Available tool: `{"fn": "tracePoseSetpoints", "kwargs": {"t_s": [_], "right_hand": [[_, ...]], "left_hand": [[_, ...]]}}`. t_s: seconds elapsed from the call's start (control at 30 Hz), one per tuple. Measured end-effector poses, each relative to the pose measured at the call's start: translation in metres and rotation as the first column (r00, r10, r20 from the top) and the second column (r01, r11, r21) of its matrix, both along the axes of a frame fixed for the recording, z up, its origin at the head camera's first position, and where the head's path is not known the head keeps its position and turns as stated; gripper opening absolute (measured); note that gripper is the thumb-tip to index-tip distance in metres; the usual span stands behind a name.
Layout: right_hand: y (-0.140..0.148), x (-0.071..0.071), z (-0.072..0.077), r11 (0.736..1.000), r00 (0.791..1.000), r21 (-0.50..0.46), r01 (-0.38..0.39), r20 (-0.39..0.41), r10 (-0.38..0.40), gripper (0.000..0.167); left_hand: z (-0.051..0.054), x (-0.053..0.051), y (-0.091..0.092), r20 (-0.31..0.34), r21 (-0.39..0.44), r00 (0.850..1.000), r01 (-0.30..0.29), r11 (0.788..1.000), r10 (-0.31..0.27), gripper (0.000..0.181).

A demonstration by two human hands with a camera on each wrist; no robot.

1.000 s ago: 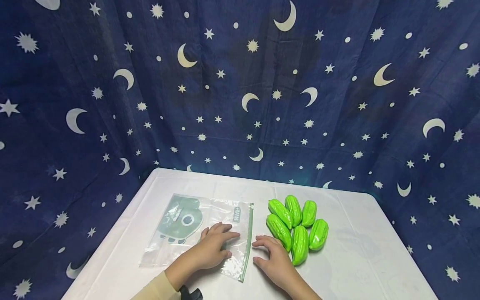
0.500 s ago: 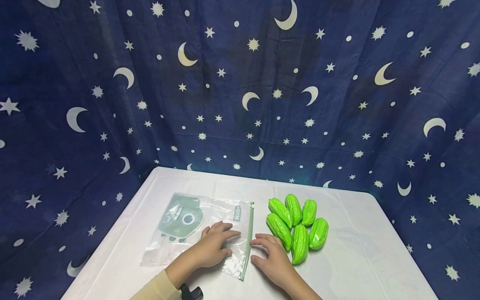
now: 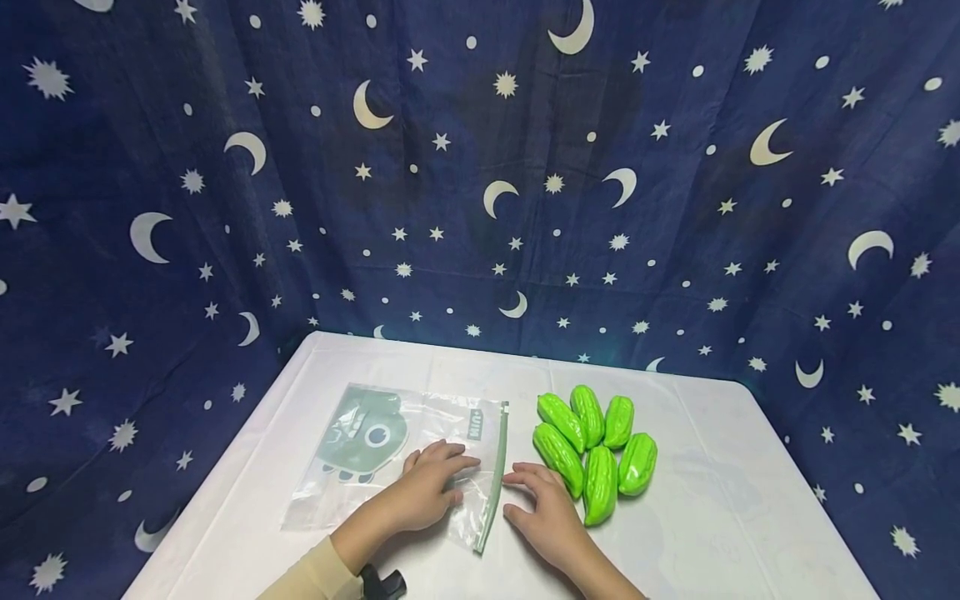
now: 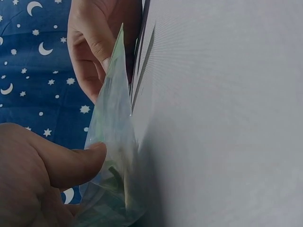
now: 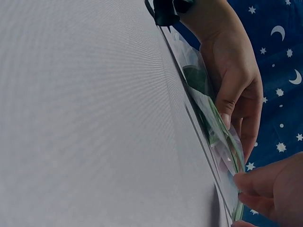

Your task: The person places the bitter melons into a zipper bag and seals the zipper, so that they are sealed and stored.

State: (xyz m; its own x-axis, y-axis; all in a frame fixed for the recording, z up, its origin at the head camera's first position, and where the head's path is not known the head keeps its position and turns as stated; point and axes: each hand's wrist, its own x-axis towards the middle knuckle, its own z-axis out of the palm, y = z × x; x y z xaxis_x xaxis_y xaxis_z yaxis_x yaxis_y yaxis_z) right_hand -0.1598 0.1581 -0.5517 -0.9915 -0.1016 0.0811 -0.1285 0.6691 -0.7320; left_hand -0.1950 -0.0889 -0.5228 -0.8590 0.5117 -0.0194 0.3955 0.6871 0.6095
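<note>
A clear zip bag point(image 3: 442, 417) with a green cartoon-creature print and a green zip edge point(image 3: 498, 471) lies flat on the white table. My left hand point(image 3: 426, 492) rests on it near the zip side, fingers spread and loosely bent. In the left wrist view, that hand's thumb point(image 4: 97, 153) lies against the plastic. My right hand point(image 3: 546, 510) is at the zip edge, thumb and fingers apart in the head view. In the right wrist view, its fingertips point(image 5: 240, 182) touch the edge, which stands slightly raised. Several glossy green bitter melons point(image 3: 600, 485) lie just beyond my right hand.
The white-covered table point(image 3: 720, 517) runs to a far edge below a dark blue curtain point(image 3: 450, 208) with moons and stars. A black device point(image 3: 382, 583) sits at my left wrist, beside a beige sleeve point(image 3: 318, 575).
The right hand has shifted slightly left to the zip edge. That edge now bows a little, its near corner moved left. The left hand and bitter melons stay about where they were.
</note>
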Motion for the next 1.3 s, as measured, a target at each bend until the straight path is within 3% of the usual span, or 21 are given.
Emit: {"fn": "tracePoseSetpoints", "kwargs": {"t_s": [0.23,0.67,1.3], "right_hand": [[0.0,0.001,0.001,1.0,1.0,-0.01,-0.003,-0.021,0.003,0.035],[-0.009,-0.004,-0.001,0.997,0.999,-0.073,0.035,-0.008,-0.036,0.017],[-0.023,-0.004,-0.004,0.995,0.996,0.066,0.081,-0.054,-0.077,0.037]], "left_hand": [[-0.002,-0.001,0.0,0.001,-0.001,1.0,0.001,1.0,-0.001,0.051],[-0.003,-0.001,0.0,0.003,0.0,1.0,-0.003,1.0,0.003,0.052],[-0.007,-0.004,-0.002,-0.003,0.024,1.0,-0.023,0.999,0.023,0.05]]}}
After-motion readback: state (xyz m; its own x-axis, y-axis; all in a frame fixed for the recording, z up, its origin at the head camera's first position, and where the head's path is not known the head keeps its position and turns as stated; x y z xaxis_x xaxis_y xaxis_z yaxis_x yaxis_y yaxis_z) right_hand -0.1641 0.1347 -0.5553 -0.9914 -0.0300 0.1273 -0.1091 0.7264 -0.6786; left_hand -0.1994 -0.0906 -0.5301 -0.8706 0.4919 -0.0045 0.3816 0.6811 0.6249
